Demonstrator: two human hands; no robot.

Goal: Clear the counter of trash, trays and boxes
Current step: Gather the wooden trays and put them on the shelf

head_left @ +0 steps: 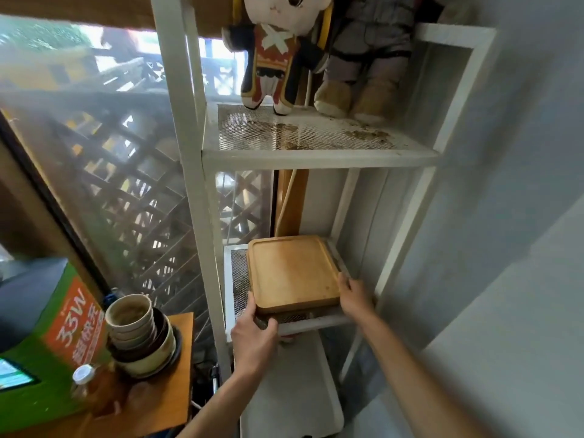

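A square wooden tray [292, 271] lies on top of a darker tray on the lower mesh shelf [235, 279] of a white metal rack. My left hand [254, 333] grips the near left corner of the tray stack. On the right edge of the stack rests my right hand [354, 297], fingers curled around the side. Both arms reach in from the bottom of the view.
The upper mesh shelf [309, 137] holds two plush dolls [278, 49]. At lower left a wooden counter [170, 384] carries stacked bowls [139, 333], a green box [47, 343] and a capped bottle [83, 377]. A window with lattice is left, a grey wall right.
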